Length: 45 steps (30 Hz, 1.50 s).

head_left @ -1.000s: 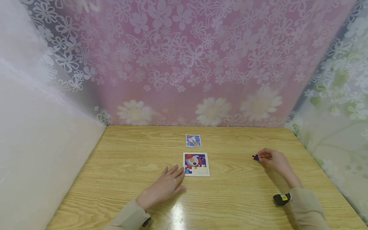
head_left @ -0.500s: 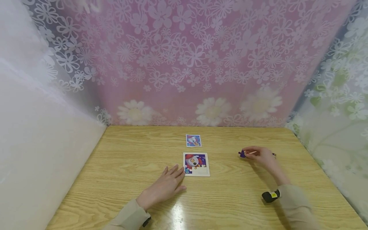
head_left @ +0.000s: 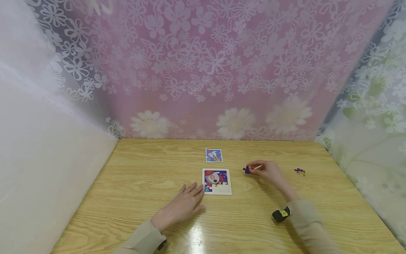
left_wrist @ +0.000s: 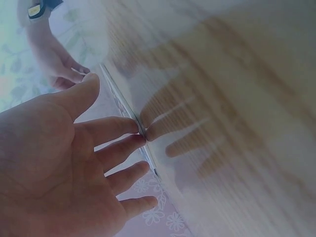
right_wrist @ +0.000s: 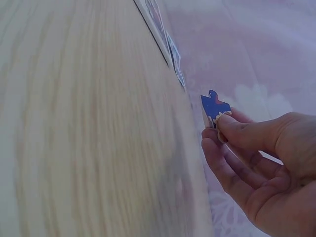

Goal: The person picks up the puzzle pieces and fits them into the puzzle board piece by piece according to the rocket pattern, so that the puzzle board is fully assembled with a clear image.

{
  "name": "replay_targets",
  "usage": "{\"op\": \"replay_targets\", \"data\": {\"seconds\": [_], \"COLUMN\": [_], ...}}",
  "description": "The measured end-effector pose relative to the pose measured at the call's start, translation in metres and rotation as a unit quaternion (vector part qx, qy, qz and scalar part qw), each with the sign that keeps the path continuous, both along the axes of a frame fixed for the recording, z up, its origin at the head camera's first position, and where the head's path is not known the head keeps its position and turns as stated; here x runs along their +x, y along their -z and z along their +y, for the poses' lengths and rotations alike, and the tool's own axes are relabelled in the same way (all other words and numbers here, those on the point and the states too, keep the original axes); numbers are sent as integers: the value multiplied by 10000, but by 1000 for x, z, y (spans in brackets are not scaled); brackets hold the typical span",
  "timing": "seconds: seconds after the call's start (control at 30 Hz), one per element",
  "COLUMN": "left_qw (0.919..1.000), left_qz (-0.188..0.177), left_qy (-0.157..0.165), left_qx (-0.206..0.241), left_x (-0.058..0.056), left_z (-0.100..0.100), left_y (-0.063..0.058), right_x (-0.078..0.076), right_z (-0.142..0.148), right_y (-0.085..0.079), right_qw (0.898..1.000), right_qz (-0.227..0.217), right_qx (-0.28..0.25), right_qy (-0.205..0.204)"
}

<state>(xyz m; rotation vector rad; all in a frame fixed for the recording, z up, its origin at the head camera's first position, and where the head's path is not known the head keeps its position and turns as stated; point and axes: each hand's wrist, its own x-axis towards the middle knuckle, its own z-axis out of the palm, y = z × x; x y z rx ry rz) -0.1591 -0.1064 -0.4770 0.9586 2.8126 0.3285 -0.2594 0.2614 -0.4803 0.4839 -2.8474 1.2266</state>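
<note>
My right hand (head_left: 268, 173) pinches a dark purple jigsaw piece (head_left: 247, 170) between thumb and fingers. In the right wrist view the jigsaw piece (right_wrist: 215, 105) shows a knob on its upper edge and stands tilted above the table. A square puzzle board (head_left: 221, 191) with a white border lies mid-table, partly filled with a white character on purple; its lower right part shows bare backing. My left hand (head_left: 184, 204) lies with fingers spread, fingertips right at the board's left edge. The left wrist view shows those fingers (left_wrist: 116, 127) straight against the board's edge.
A small picture card (head_left: 214, 155) with a similar character lies behind the board. Another purple and orange jigsaw piece (head_left: 300, 172) rests on the wooden table (head_left: 142, 169) at the right. Flowered curtains (head_left: 203, 70) stand behind and beside the table.
My right hand has moved left toward the board with the jigsaw piece, uncovering another piece on the table at the right. The left hand has stayed in place.
</note>
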Motion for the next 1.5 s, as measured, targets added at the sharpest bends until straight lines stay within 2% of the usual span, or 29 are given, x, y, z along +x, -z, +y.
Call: {"op": "replay_targets", "data": {"seconds": [0.4, 0.63, 0.97, 1.17, 1.27, 1.5], "left_qw": [10000, 10000, 9999, 9999, 9998, 9998], "left_qz": [-32, 11, 116, 163, 189, 199], "left_qy": [-13, 30, 62, 38, 35, 43], "left_qx": [10, 30, -13, -10, -21, -1], "left_x": [1, 0, -1, 0, 0, 3], "left_z": [1, 1, 0, 1, 1, 2], "left_y": [-3, -1, 1, 0, 0, -2], "right_x": [-2, 3, 11, 15, 17, 23], "right_z": [-56, -82, -102, -112, -116, -123], "right_y": [-1, -1, 4, 5, 6, 3], "right_qw": [9992, 9971, 9924, 9891, 9887, 9876], "right_qz": [-84, -270, -96, -263, -260, 112], "right_qx": [-99, -44, 248, 176, 242, 821], "right_qy": [-388, -716, -1202, -1438, -1455, -1335]}}
